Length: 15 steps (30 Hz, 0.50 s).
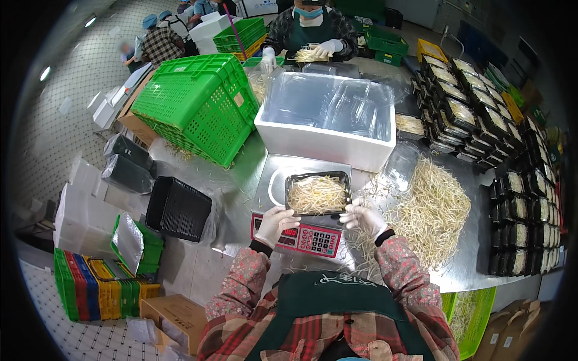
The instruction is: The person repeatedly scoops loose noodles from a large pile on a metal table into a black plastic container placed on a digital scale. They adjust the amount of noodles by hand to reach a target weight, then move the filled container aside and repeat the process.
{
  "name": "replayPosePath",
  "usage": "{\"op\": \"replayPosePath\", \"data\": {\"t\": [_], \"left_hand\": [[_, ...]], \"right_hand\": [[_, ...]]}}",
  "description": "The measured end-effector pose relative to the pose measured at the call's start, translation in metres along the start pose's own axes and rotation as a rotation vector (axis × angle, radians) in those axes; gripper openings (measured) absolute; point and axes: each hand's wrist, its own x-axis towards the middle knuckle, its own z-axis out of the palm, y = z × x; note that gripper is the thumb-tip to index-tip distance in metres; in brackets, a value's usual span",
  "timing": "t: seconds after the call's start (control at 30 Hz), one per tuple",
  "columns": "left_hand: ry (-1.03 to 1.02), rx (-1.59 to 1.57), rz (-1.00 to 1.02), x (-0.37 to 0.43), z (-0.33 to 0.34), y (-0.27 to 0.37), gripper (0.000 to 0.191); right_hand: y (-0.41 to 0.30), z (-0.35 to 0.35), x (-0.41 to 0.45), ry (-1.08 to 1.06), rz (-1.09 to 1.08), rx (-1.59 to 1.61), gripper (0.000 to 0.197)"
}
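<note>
Both my hands wear whitish gloves and hold a black plastic tray (289,185) of bean sprouts (317,194) at its two near corners. My left hand (276,224) grips the left corner, my right hand (365,219) the right one. The tray is over the metal pan of a red digital scale (308,239); whether it touches the pan I cannot tell. The scale's display is lit. A large heap of loose bean sprouts (426,212) lies on the steel table right of my right hand. Clear plastic lids (402,164) rest at the heap's far edge.
A white foam box (325,142) holding clear lids stands behind the scale. Left are a green crate (198,108) and stacked black trays (178,208). Many filled trays (519,216) are stacked at the right. Across the table a co-worker (311,31) in gloves handles sprouts.
</note>
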Motion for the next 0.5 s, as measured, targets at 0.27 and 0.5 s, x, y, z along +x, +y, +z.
{"op": "replayPosePath", "data": {"t": [0.27, 0.5], "left_hand": [[0.226, 0.061, 0.143, 0.009, 0.021, -0.011, 0.015], [0.011, 0.005, -0.21, -0.015, 0.063, -0.029, 0.057]], "right_hand": [[0.012, 0.01, 0.014, 0.087, -0.011, 0.002, 0.017], [-0.057, 0.063, 0.027, 0.412, -0.674, -1.323, 0.046]]}}
